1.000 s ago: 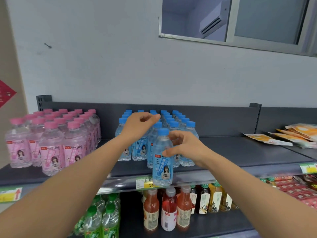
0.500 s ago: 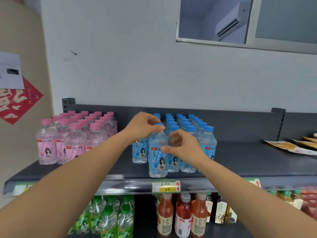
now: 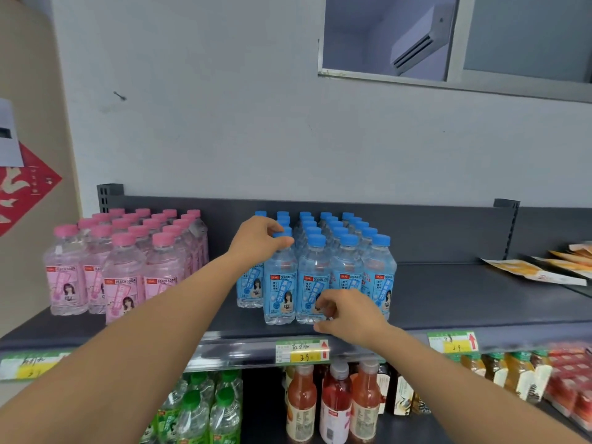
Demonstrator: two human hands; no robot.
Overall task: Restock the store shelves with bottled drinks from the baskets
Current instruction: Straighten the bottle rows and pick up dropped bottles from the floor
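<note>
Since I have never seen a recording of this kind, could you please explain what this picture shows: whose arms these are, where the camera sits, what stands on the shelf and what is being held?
There is no machine: a person wears one wide-angle camera on the head, so the bare arms reaching from below are the wearer's own. The dark grey metal shelf carries a block of clear plastic bottles with blue caps, labelled Original Soda, beside clear bottles with pink caps, labelled Peach Soda, and flat orange packets at the right. The left hand grips the cap of the front-left blue-capped bottle. The right hand hangs with curled fingers at the foot of the neighbouring bottle; whether it touches it, I cannot tell. Green-capped bottles and orange drinks stand on the shelf below.
</note>
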